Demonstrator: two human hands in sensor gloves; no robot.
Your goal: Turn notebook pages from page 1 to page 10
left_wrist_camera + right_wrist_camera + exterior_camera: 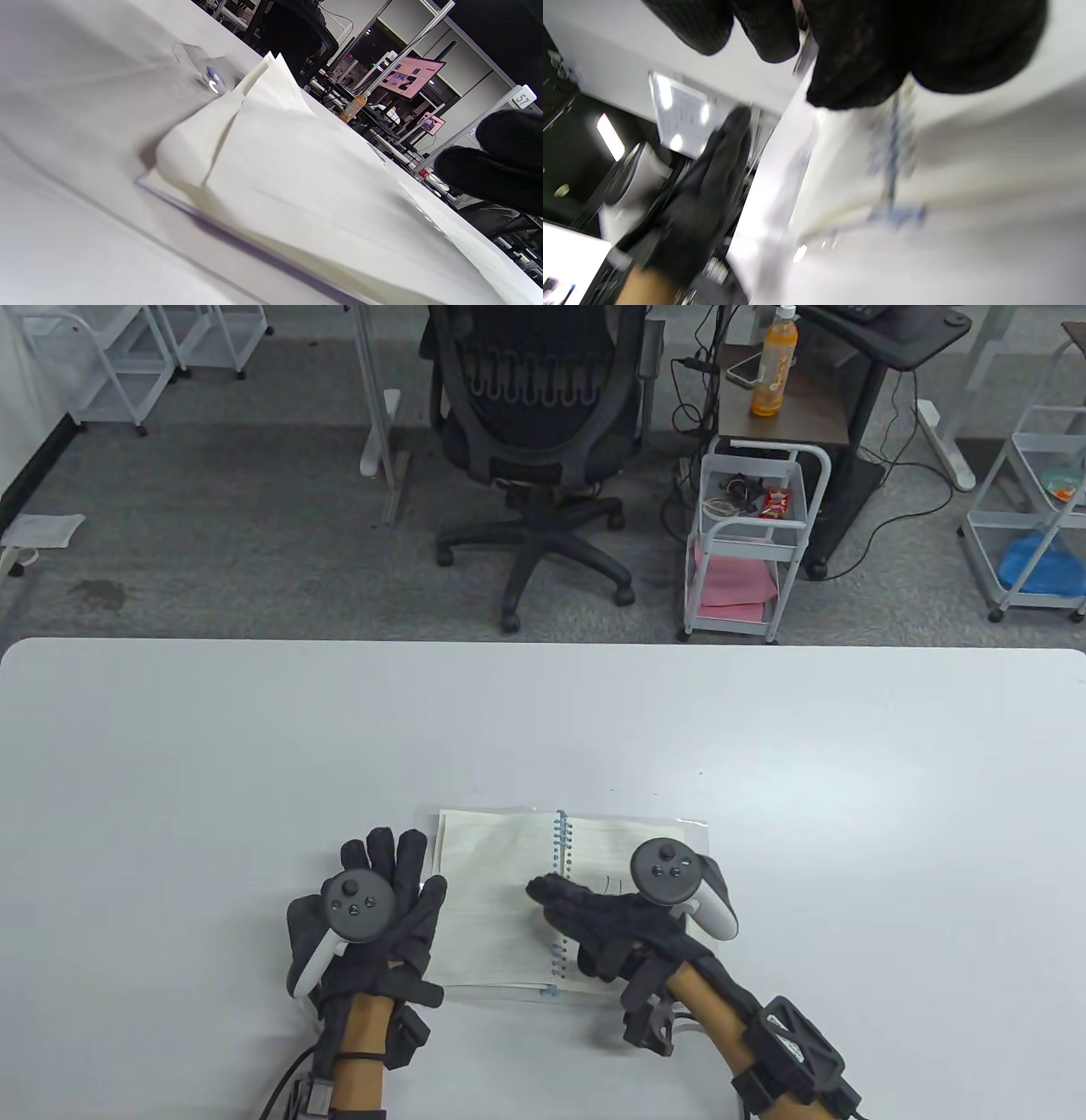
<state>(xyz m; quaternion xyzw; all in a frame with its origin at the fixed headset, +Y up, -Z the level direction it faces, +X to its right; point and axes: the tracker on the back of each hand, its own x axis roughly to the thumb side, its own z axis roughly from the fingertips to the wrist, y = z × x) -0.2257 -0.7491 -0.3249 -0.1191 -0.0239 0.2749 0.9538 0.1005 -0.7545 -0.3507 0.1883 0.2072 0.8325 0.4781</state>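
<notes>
The spiral notebook [492, 891] lies open on the white table [543, 712], near its front edge. My left hand [405, 869] lies flat with fingers spread at the notebook's left edge, palm down. My right hand [556, 899] lies over the right page, fingers stretched left across the blue spiral [560, 848]; no page shows pinched between them. In the left wrist view the left pages [297, 169] bulge up off the clear cover [199, 63]. The right wrist view is blurred: my fingertips [768, 34] hang above the spiral [893, 169], with the left hand [704, 203] beyond.
The notebook's clear plastic cover edge [691, 827] shows past the right page. An office chair [543, 441] and a white cart [747, 543] stand on the floor beyond the table's far edge.
</notes>
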